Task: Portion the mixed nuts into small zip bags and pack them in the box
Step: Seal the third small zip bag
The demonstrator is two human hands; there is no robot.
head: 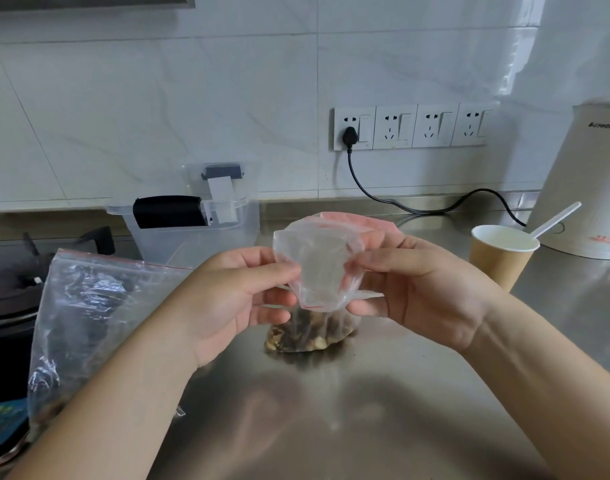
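Both hands (331, 292) pinch small zip bag (319, 268); nut bag (307, 336) behind half hidden.

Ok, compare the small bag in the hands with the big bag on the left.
The small zip bag is held up off the counter, pinched by the left hand and right hand; the large zip bag stands untouched at the left. The small zip bag looks empty; the large zip bag shows dark contents. Both are clear plastic with a red strip at the mouth.

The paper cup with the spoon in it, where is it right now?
In the head view the paper cup stands on the steel counter at the right, just beyond the right hand and in front of the white appliance.
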